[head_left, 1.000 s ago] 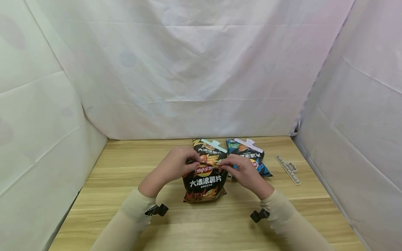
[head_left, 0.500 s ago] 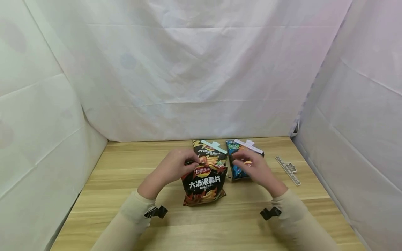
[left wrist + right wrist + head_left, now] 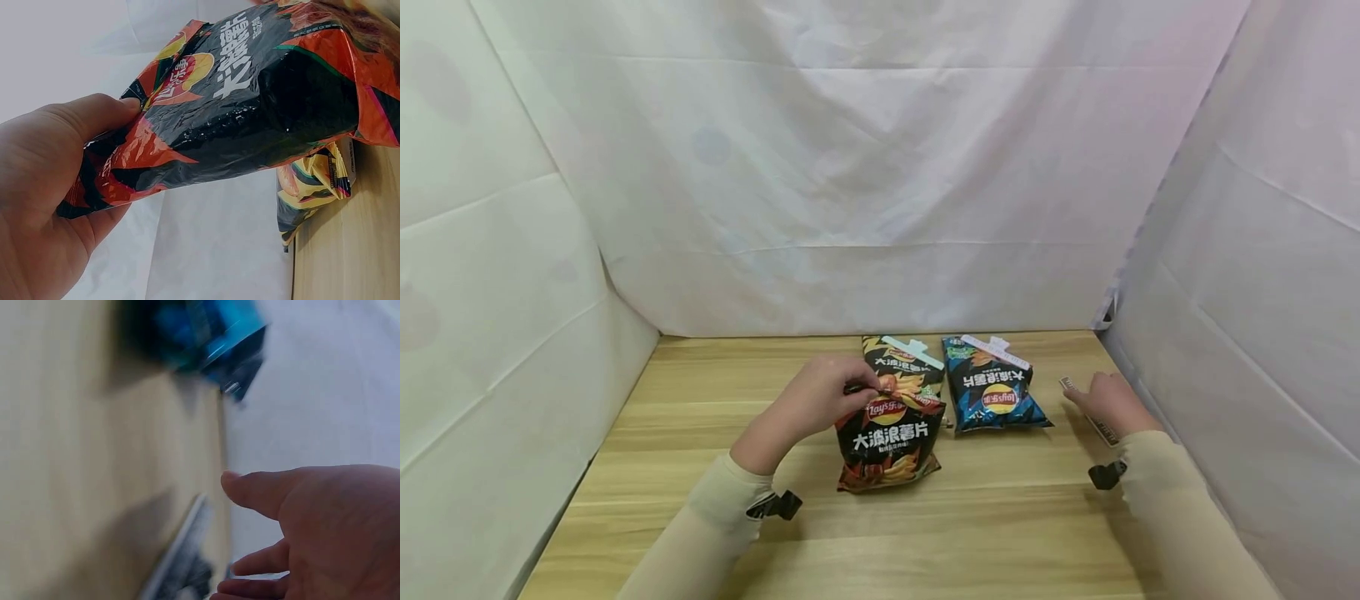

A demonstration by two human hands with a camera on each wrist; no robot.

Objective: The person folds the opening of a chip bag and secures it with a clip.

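My left hand [image 3: 823, 396] pinches the folded top of a black and orange bag of chips [image 3: 891, 442], which stands upright on the table. In the left wrist view the thumb [image 3: 103, 115] presses the front of the bag and the fingers lie behind it. My right hand [image 3: 1110, 406] is over a grey ruler-like bag clip [image 3: 1105, 432] at the right and covers much of it. The right wrist view, blurred, has the thumb [image 3: 256, 490] held out and apart from the clip [image 3: 178, 556], with nothing in the grasp.
Behind the held bag lies a black and yellow chip bag [image 3: 901, 367] with a mint clip [image 3: 913, 351] across its top. A blue chip bag [image 3: 996, 396] with a pale pink clip [image 3: 996, 351] lies to its right. White cloth [image 3: 880, 167] encloses the table [image 3: 1000, 533].
My right hand has let go of the top of the black and orange bag and moved right, past the blue bag, to the grey clip. The left hand keeps its pinch.
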